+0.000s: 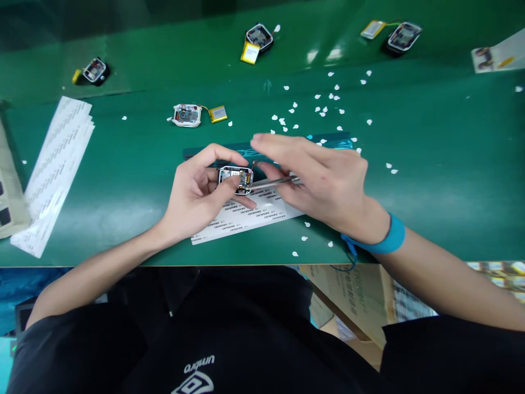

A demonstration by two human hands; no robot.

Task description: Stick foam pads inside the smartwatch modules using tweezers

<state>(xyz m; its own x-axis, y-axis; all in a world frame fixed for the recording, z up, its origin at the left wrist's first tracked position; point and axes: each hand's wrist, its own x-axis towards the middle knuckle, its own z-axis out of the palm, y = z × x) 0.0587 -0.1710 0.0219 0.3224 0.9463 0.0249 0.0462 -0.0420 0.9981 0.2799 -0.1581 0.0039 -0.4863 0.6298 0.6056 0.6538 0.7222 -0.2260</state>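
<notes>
My left hand [197, 189] holds a small open watch case [235, 178] with its circuit board showing, just above a white label sheet [246, 213] on the green table. My right hand [320, 175] grips metal tweezers [270, 182] whose tips touch the lower right edge of the case. A blue wrist strap [389, 238] circles my right wrist.
Another open case with a yellow battery [197, 115] lies behind my hands. Three more cases [95, 70] [257, 38] [404, 35] sit on the far belt. A stack of label sheets [57, 164] lies at left. White paper bits [324, 104] are scattered at back right.
</notes>
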